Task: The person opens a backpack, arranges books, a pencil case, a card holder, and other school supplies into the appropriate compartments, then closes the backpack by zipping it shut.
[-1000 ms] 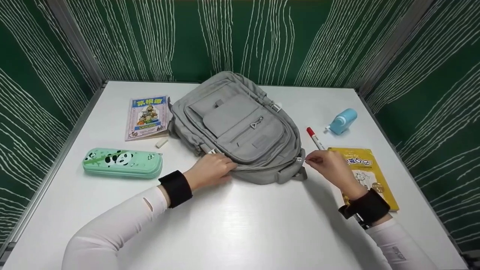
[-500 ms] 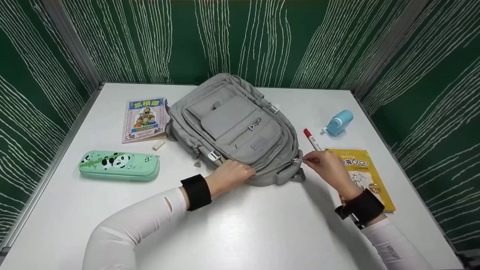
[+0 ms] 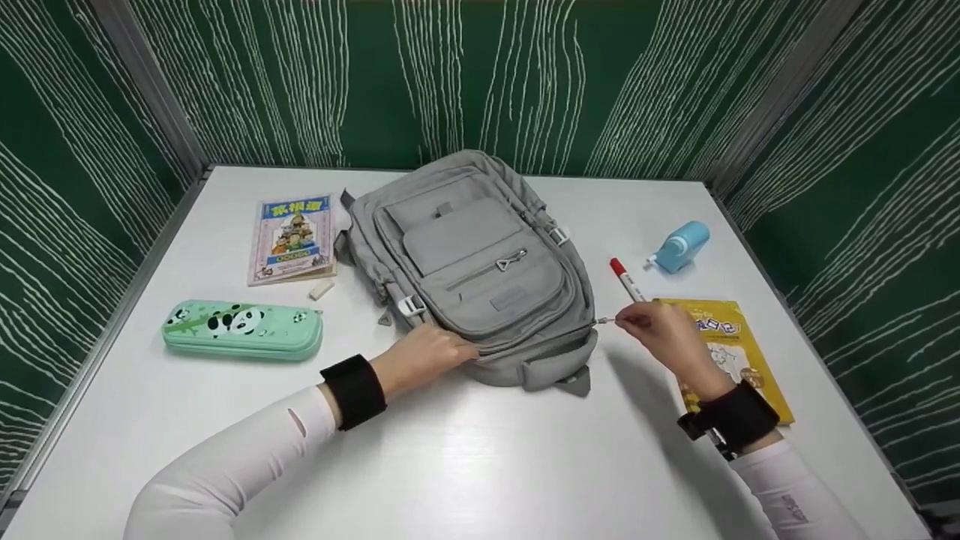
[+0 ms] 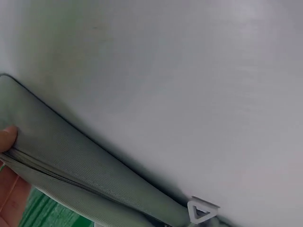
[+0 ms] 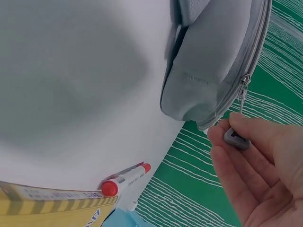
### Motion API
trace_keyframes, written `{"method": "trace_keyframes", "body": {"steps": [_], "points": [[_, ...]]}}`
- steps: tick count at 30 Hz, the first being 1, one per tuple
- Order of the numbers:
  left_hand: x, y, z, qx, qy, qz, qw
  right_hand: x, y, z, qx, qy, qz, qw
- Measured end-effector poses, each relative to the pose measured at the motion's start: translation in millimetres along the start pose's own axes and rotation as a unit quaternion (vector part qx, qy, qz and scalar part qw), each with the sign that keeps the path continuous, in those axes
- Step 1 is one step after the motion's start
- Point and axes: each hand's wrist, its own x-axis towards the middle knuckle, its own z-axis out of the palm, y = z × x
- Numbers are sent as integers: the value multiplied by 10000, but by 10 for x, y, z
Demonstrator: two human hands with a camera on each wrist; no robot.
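A grey backpack [image 3: 480, 262] lies on the white table with its front pockets facing up. My left hand [image 3: 424, 356] grips its near edge beside the zipper seam. In the left wrist view the thumb [image 4: 7, 138] presses on the grey fabric [image 4: 71, 142], with part of the palm below it. My right hand [image 3: 664, 334] is at the backpack's right corner, pinching the zipper pull [image 5: 236, 139] between thumb and fingers. A thin cord joins that pull to the metal slider [image 5: 245, 80] on the zipper, and it looks taut.
A yellow book [image 3: 750, 375] lies under the right forearm, by a red-capped marker [image 3: 627, 279]. The blue bottle [image 3: 681, 246] is farther back. On the left are a comic book [image 3: 292, 236], a white eraser [image 3: 321, 289] and a green panda pencil case [image 3: 241, 330].
My left hand moved right along the backpack's edge, then back left. The backpack has turned slightly, its near corner shifting toward me. My right hand stays almost in place, with more cord showing.
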Motion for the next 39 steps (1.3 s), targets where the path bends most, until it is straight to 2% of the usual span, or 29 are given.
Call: {"method": "trace_keyframes", "body": {"steps": [8, 13, 18, 22, 24, 27, 30, 33, 39], "points": [[-336, -291, -108, -249, -57, -345, 9991, -13, -11, 19, -15, -11, -37, 10000], [-534, -467, -191, -231, -165, -937, 9952, -5, -39, 55, 149, -215, -10, 9997], [-594, -551, -232, -208, -367, -1494, 9879, 11, -92, 81, 321, -339, -10, 9989], [-534, -524, -279, -408, -606, -1782, 9813, 11, -129, 67, 362, -413, -13, 9985], [-486, -485, -319, -494, -736, -1830, 9791, 10, -141, 54, 362, -429, -4, 9984], [-428, -415, -356, -446, -787, -1737, 9806, 18, -158, 56, 366, -442, 1, 9984], [-344, -325, -354, -314, -694, -1582, 9845, 22, -163, 62, 339, -393, -43, 9986], [-185, -213, -328, -404, -620, -1448, 9867, 23, -154, 66, 275, -310, -103, 9991], [257, 23, -251, -845, -953, -1379, 9822, 26, -145, 97, 164, -245, -132, 9995]]}}
